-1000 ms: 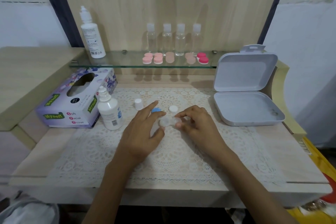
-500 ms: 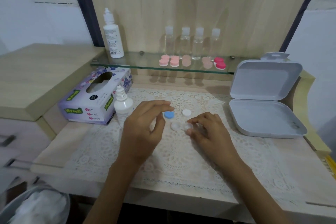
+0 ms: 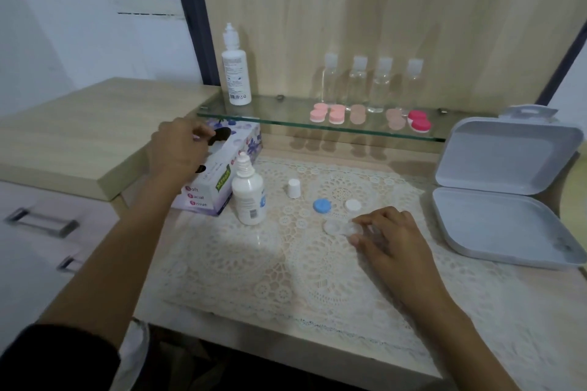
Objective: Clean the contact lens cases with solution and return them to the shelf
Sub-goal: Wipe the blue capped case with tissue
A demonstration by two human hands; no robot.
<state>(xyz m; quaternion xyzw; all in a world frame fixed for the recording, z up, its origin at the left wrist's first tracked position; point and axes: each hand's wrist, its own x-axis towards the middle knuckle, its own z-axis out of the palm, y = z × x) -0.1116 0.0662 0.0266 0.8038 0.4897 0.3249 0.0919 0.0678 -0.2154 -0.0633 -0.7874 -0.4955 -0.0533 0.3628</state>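
My left hand (image 3: 178,149) sits over the opening of the purple-and-white cardboard tissue box (image 3: 219,174) at the left of the desk, fingers curled together at the slot; I cannot tell whether they pinch a tissue. Just right of the box, the small white plastic solution bottle (image 3: 249,197) stands upright and uncapped on the cream lace mat (image 3: 254,263), with its small white cap (image 3: 294,188) standing near it. Further right, a round blue lid (image 3: 321,206) and a round white lid (image 3: 353,205) lie apart on the mat. Just in front of them lies the clear plastic contact lens case (image 3: 341,227), open, its right end pinched by the fingertips of my right hand (image 3: 390,238). Above, the glass shelf (image 3: 286,111) carries a tall white bottle (image 3: 235,73), four clear bottles and pink, beige and red lens cases (image 3: 371,116). At far right, a grey hinged plastic box (image 3: 508,194) stands open.
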